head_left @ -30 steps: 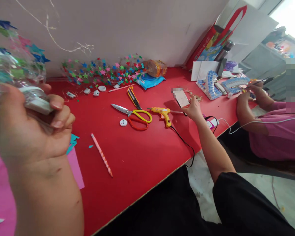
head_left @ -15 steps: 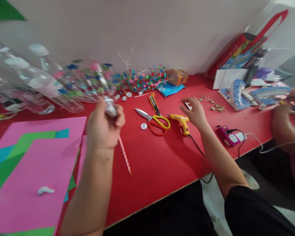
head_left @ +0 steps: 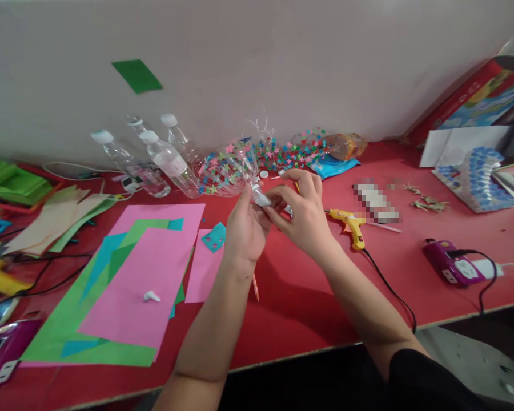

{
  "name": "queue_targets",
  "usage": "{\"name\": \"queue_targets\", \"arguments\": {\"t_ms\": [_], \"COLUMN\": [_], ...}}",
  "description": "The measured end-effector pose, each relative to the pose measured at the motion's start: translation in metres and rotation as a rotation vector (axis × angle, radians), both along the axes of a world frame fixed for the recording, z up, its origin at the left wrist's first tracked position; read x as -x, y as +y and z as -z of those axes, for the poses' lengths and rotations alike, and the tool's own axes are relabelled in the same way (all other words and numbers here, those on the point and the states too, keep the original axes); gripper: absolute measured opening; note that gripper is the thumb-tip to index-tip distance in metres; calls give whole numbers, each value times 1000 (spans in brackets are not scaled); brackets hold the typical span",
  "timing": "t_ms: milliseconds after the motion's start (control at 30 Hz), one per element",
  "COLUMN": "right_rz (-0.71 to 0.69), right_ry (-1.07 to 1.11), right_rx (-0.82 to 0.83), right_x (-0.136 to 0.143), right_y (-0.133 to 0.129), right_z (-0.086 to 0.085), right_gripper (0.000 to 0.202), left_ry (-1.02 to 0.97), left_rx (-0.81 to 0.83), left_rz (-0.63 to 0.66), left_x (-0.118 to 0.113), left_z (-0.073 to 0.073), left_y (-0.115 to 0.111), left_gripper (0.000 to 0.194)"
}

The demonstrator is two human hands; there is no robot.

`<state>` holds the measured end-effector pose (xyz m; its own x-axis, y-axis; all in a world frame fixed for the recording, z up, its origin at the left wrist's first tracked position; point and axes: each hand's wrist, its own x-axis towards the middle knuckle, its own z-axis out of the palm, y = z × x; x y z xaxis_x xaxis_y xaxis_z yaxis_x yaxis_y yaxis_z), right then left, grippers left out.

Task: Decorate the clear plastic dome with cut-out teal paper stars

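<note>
My left hand point(head_left: 247, 231) is closed around the whitish neck end point(head_left: 261, 197) of a clear plastic bottle piece point(head_left: 227, 168). That piece fans out behind the hand and carries small coloured stars. My right hand point(head_left: 305, 206) meets it from the right, thumb and fingers pinched at the neck's tip. Whether a small separate item sits between those fingertips is hidden. Below the left hand, a pink-and-white striped pencil point(head_left: 256, 288) lies partly covered. Just right of my right hand is a yellow glue gun point(head_left: 346, 226) with a black cord.
Clear bottles point(head_left: 167, 157) stand by the wall at left, near a star-covered bottle point(head_left: 293, 147). Coloured paper sheets point(head_left: 128, 285) hold a white earbud point(head_left: 151, 297). A purple power adapter point(head_left: 454, 264) sits at right, with a blue-and-white piece point(head_left: 486, 177) behind it.
My right hand has left its open pose near the glue gun and come in against my left hand, fingers now pinched at the neck end. The view has swung left, showing more paper.
</note>
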<state>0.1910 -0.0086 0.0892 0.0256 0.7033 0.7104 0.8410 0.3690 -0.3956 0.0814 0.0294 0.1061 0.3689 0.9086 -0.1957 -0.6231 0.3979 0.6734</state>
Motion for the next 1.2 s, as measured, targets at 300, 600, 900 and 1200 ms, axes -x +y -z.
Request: {"name": "queue_targets", "arguments": {"t_ms": [300, 600, 900, 1200], "right_rz": [-137, -252, -391, -510], "right_ry": [36, 117, 91, 173], "right_rx": [6, 41, 93, 341], "right_x": [4, 1, -8, -25], "right_y": [-4, -5, -8, -5], "right_z": [-5, -4, -14, -20], "right_gripper": [4, 11, 10, 19], "left_ry": [275, 341, 394, 543], "left_rx": [-345, -418, -355, -438], "left_rz": [-287, -311, -77, 129], "left_x": [-1, 0, 10, 11], "left_z": [26, 23, 26, 16], "left_y": [-7, -6, 0, -5], "left_gripper": [17, 32, 42, 39]}}
